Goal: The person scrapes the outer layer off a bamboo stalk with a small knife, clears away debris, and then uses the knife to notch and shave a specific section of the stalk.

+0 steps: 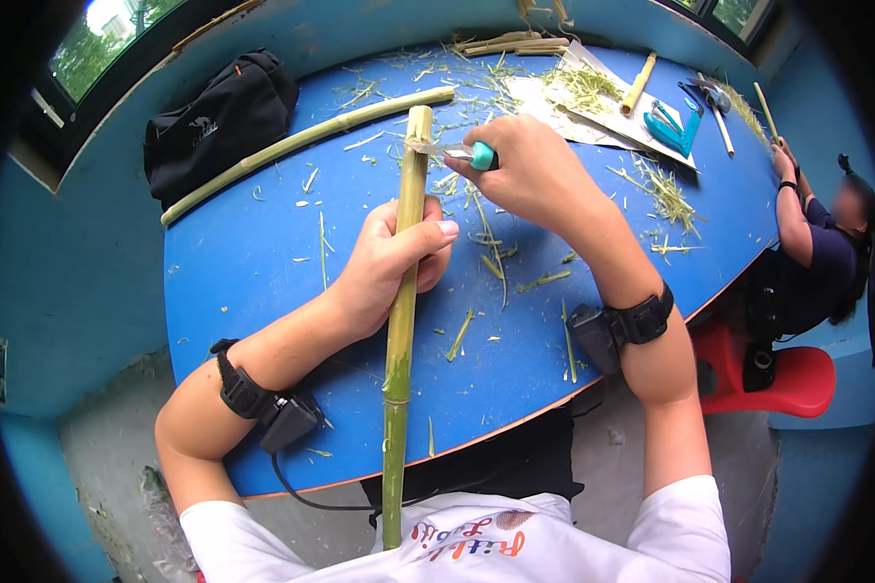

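The left hand (391, 255) wraps its fingers and thumb around a long, straight, yellow-green bamboo-like stalk (399, 360), which slants across the near edge of the blue worktop (233, 291), its lower end by a white printed shirt (564, 544). The right hand (535, 170) is curled around a small turquoise-and-black-handled steel knife (480, 154), the blade meeting the stalk just below its upper end. Near the far left corner, another long, pale-green stalk (301, 139) lies beside a black fabric bag (228, 126); thin green shavings (671, 202) litter the right side.
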`<state>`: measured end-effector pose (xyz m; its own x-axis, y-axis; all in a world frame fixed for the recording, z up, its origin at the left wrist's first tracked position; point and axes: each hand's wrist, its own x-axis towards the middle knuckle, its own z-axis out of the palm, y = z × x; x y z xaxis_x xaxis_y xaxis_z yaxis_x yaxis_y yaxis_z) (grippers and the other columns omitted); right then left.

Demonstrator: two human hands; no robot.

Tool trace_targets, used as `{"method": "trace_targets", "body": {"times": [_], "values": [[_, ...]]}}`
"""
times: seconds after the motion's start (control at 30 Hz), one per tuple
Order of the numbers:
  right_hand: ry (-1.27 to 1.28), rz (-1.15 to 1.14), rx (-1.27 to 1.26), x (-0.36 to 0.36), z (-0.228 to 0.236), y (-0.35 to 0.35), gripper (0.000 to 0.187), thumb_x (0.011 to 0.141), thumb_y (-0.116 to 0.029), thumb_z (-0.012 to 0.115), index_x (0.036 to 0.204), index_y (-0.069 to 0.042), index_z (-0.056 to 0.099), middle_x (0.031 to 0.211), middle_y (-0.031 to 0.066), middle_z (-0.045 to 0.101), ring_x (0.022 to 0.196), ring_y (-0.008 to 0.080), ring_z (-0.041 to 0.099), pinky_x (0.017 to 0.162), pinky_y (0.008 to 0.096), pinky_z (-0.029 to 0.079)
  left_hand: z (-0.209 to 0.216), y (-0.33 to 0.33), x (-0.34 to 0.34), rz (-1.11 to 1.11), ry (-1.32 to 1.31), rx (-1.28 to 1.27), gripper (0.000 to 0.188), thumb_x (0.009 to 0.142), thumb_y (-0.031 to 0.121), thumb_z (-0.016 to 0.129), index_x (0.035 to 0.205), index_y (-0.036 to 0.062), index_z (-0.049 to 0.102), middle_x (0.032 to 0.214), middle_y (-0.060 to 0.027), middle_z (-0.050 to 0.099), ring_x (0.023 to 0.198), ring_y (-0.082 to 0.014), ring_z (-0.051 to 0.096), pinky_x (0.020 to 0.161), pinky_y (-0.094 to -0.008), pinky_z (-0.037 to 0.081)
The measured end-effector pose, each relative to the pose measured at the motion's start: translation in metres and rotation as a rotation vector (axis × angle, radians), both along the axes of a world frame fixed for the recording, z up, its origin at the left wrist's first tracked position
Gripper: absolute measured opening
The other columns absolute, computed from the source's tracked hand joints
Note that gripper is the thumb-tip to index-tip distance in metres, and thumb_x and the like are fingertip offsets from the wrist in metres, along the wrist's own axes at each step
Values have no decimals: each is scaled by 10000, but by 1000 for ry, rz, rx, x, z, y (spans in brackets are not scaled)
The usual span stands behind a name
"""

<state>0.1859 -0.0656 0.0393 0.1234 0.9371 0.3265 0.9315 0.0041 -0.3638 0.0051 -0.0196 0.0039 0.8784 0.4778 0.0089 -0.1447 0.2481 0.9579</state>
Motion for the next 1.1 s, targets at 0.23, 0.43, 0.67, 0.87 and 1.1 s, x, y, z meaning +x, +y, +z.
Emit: {"method": "trace_targets", "body": {"times": [0.23,0.43,0.67,0.87,1.1], "values": [[27,-37,-94,1,6,-3,290,816,-285,641,712,-14,633,731,193,620,725,380,604,658,455,473,-2,3,-1,-21,-43,-93,184,825,161,518,750,104,359,515,-21,385,448,-82,319,420,-221,246],[-98,-22,-37,4,-11,4,141,745,-161,625,753,-23,651,736,191,632,728,370,621,672,452,496,-4,2,3,23,-13,-61,166,795,131,506,741,106,351,517,-16,368,436,-82,305,415,-227,229],[-175,-164,106,-1,-14,14,169,681,-104,601,819,-50,681,765,200,641,747,374,627,702,444,503,-3,9,4,55,23,-97,161,770,112,503,733,113,346,518,-6,344,408,-76,272,399,-232,199],[-205,-197,133,3,-17,26,161,695,-116,608,808,-22,673,792,195,654,775,350,652,718,430,519,-7,15,2,31,35,-97,141,756,79,508,696,98,382,555,-6,412,424,-73,360,390,-233,267],[40,-363,191,28,-1,20,168,767,-155,572,791,-27,678,772,214,646,771,377,637,712,445,509,-9,-3,7,-42,78,-28,183,719,91,539,697,109,358,534,3,353,428,-72,306,398,-234,223]]}}
